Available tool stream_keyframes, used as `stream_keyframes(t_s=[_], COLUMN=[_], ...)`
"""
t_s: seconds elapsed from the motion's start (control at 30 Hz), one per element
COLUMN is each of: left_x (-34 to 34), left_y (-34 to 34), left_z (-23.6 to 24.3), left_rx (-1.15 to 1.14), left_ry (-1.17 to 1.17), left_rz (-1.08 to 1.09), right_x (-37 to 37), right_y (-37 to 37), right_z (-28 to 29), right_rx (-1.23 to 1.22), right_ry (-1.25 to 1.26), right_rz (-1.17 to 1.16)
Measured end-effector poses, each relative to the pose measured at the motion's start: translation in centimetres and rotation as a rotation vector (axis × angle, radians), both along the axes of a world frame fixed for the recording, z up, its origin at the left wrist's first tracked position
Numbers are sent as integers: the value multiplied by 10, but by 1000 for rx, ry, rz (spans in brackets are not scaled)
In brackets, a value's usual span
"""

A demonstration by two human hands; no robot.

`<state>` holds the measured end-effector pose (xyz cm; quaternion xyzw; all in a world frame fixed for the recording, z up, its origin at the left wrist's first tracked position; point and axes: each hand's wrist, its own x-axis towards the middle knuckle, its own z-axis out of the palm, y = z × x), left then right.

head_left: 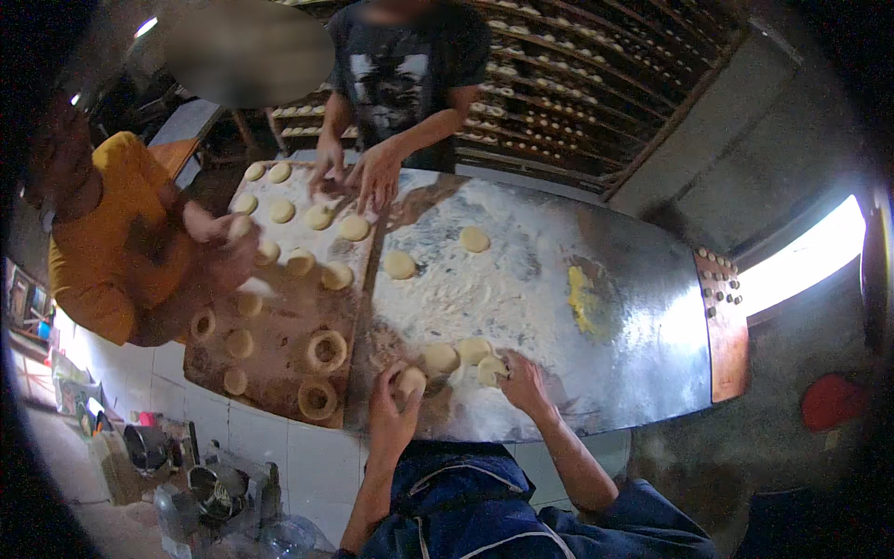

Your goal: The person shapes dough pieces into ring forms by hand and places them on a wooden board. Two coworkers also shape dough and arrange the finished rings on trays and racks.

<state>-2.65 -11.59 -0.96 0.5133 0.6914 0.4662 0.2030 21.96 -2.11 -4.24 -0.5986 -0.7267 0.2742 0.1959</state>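
At the near edge of the floured table [643, 354], my left hand [393, 417] curls its fingers and thumb around a pale dough round [410, 380]. My right hand [529, 389] grips the edge of another dough round [490, 372] with its fingertips. Between the hands, two more pieces, a larger dough round [440, 359] and a dough round [473, 350], lie close together on the flour. Farther back sit a flat dough disc [400, 265] and a second dough disc [474, 239], apart from both hands.
On the left, a wooden board [279, 368] carries several dough discs and dough rings [327, 351]. A co-worker in yellow [126, 238] and one in black [396, 74] work there with their hands. A yellow smear [584, 298] marks the table's right. Loaded racks [559, 102] stand behind.
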Motion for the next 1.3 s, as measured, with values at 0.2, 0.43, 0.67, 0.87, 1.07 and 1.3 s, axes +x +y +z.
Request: stream_keyframes(t_s=[0.2,0.43,0.67,0.87,1.07,1.3], left_x=[84,140,181,195,207,205], left_y=[45,48,51,47,66,73], left_z=[-7,6,-1,-4,-5,-37], left_rx=[-99,-160,-59,-71,204,128], left_ry=[-182,-669,-747,-1411,-1584,330], left_rz=[-256,-288,-193,-371,-377,-195], right_x=[34,50,74,109,104,88], right_y=[21,-5,6,26,33,10], right_z=[3,27,59,57,-5,21], right_rx=[28,-310,-334,-703,-482,-371], right_ry=[149,720,679,1083,472,574], right_rz=[84,-83,64,307,-97,101])
